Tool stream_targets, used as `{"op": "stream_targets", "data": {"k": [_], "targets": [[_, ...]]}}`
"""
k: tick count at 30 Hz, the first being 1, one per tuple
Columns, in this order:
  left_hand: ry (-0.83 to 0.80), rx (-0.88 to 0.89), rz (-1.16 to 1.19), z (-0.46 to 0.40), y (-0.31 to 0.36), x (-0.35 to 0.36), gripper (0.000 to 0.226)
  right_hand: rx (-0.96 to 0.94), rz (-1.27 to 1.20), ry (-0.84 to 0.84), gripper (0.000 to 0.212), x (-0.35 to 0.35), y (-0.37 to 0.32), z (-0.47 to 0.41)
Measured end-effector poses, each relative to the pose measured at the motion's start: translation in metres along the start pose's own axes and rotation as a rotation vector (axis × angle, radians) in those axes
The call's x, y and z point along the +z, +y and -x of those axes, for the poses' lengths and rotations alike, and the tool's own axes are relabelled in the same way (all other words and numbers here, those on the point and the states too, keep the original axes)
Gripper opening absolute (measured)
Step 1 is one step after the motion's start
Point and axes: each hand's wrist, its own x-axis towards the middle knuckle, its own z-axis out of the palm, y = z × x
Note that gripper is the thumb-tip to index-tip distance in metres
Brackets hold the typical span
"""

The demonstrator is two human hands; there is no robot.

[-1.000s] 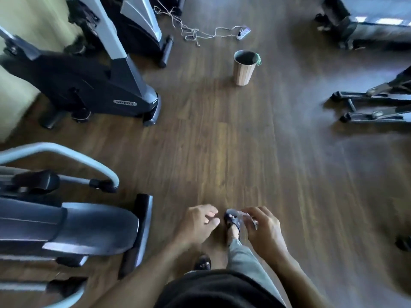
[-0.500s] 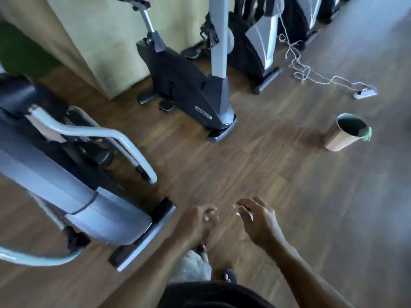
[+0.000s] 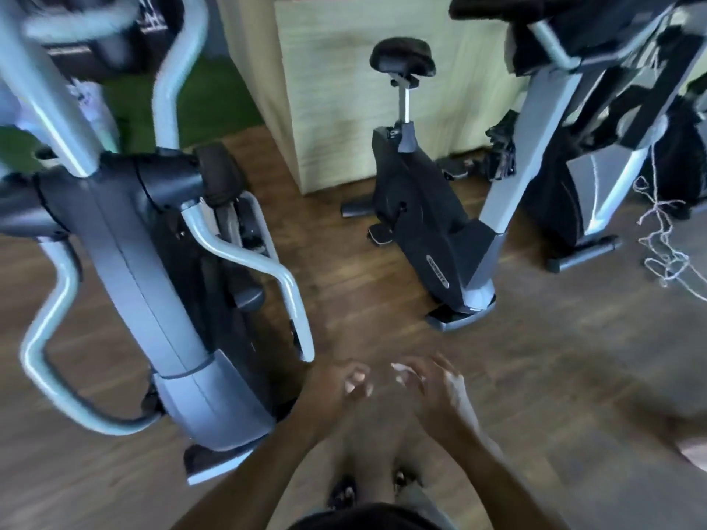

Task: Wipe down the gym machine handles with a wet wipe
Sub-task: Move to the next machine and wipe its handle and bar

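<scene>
Low in the head view, just right of the elliptical, both hands are held out over the wood floor, close together but apart. Motion blur smears them. The left hand has its fingers curled inward; whether anything lies inside them cannot be told. The right hand shows spread, loosely bent fingers, and a pale patch at its fingertips may be the wipe or only nails, so neither its grip nor the wipe's place can be told.

Nearest the hands on the elliptical is a grey handle, bent and running down the machine's right side, its lower end just up-left of the left hand. A second grey handle loops down the elliptical's left side. Two grey upright bars rise from its top toward the upper edge.

Right of the elliptical and farther back stands a black bike with a black saddle, in front of a pale wall panel. Farther right of the elliptical, at the right edge, another machine stands, and a tangle of pale cord hangs beside it. Behind the elliptical, a strip of green turf shows. Below the hands, the person's feet and dark clothing are at the bottom edge.
</scene>
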Motion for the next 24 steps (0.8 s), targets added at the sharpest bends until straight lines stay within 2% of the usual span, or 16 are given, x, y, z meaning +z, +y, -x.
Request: {"op": "stream_targets", "data": {"k": [2, 7, 11, 14, 19, 24], "targets": [[0.062, -0.042, -0.025, -0.01, -0.002, -0.005, 0.017, -0.075, -0.023, -0.067, 0.023, -0.001, 0.001, -0.027], [0.26, -0.103, 0.012, -0.025, 0.016, -0.028, 0.022, -0.191, -0.089, -0.173, 0.021, -0.005, -0.016, -0.094], [0.411, -0.128, 0.006, -0.037, 0.031, -0.045, 0.015, -0.269, -0.162, -0.29, 0.02, -0.007, -0.035, -0.136], [0.515, -0.133, 0.011, -0.042, 0.041, -0.057, 0.02, -0.331, -0.16, -0.314, 0.019, -0.009, -0.051, -0.162], [0.638, -0.069, -0.006, -0.058, 0.055, -0.101, 0.019, -0.445, -0.151, -0.258, 0.018, -0.006, -0.086, -0.199], [0.729, 0.033, -0.037, -0.083, 0.071, -0.176, 0.025, -0.565, -0.171, -0.099, 0.019, 0.008, -0.143, -0.248]]}}
